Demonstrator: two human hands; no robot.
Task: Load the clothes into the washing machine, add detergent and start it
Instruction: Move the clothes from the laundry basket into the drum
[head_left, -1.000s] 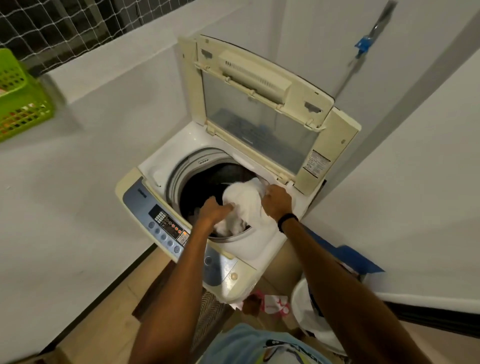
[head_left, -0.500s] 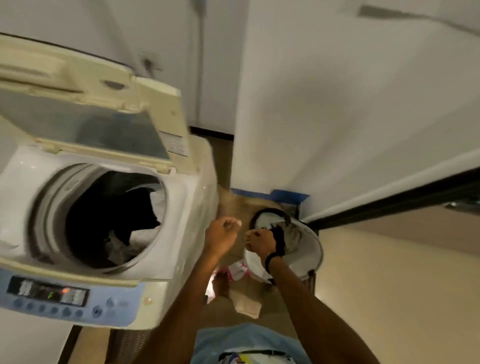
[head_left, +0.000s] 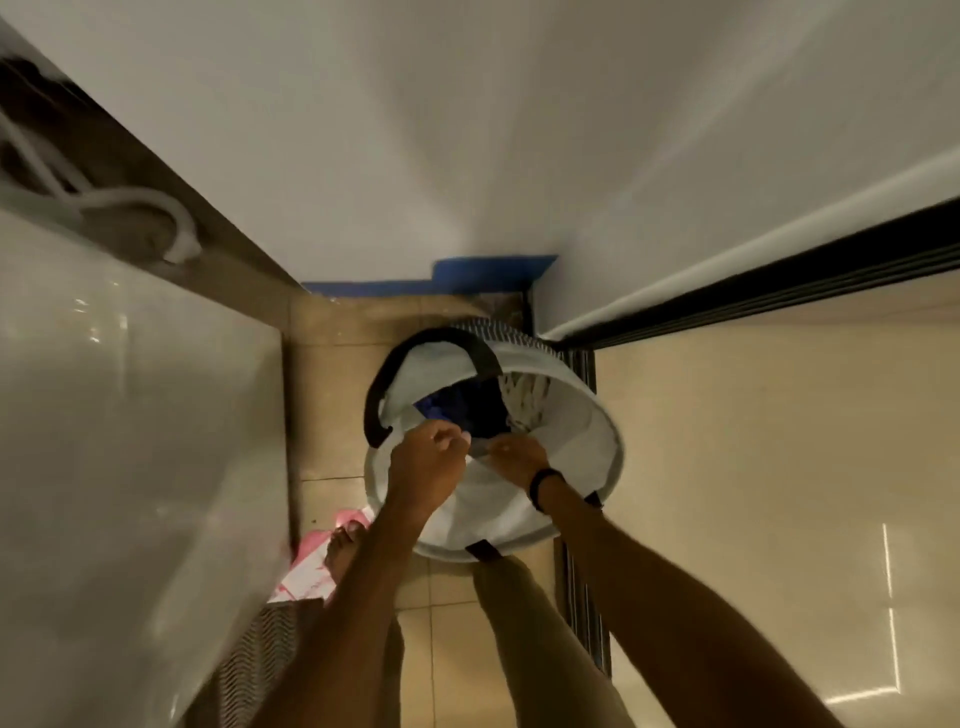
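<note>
Although the left hand (head_left: 428, 460) and right hand (head_left: 517, 457) curl side by side over the mouth of the basket (head_left: 605, 457), I cannot tell whether either has cloth (a grey scrap shows between them). Just beyond the left fingertips lies a dark blue garment (head_left: 462, 410), and beyond the right a white striped cloth (head_left: 524, 405). Both are crumpled, with no clear long axis or heading. The washer (head_left: 130, 441) stands off to the left hand's side.

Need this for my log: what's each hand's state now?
Left hand: fingers curled over the basket, grip unclear.
Right hand: reaching into the basket, grip cannot be told.
</note>
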